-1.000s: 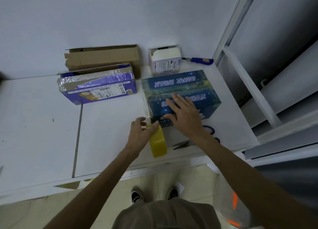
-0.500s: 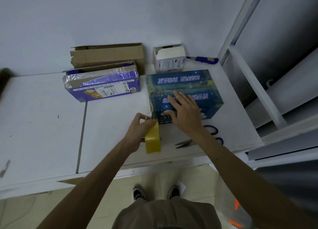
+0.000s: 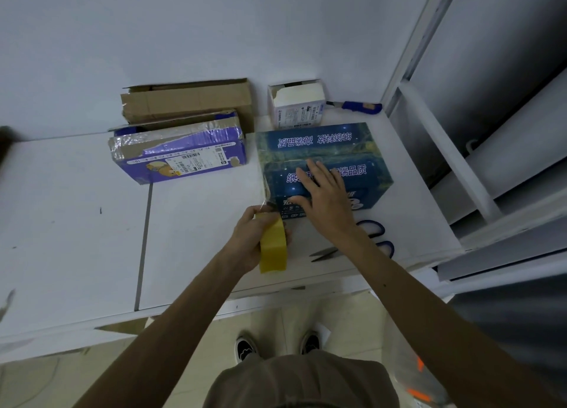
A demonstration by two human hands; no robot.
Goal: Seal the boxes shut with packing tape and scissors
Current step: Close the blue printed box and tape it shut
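A dark blue printed box (image 3: 322,150) lies on the white table (image 3: 76,223), right of centre. My right hand (image 3: 322,193) presses flat on its top with fingers spread. My left hand (image 3: 254,239) grips a yellow roll of packing tape (image 3: 273,248) just in front of the box's near left corner; a clear strip runs from the roll up to that corner. Blue-handled scissors (image 3: 372,237) lie on the table by the near edge, partly hidden under my right forearm.
A purple box (image 3: 181,153) with torn tape lies left of the blue one, an open brown carton (image 3: 190,101) behind it. A small white open box (image 3: 296,104) and a blue utility knife (image 3: 359,106) sit at the back. White shelving (image 3: 445,131) bounds the right.
My left hand has drawn the tape roll a little nearer to me and turned it more upright. My right hand stays pressed on the blue box.
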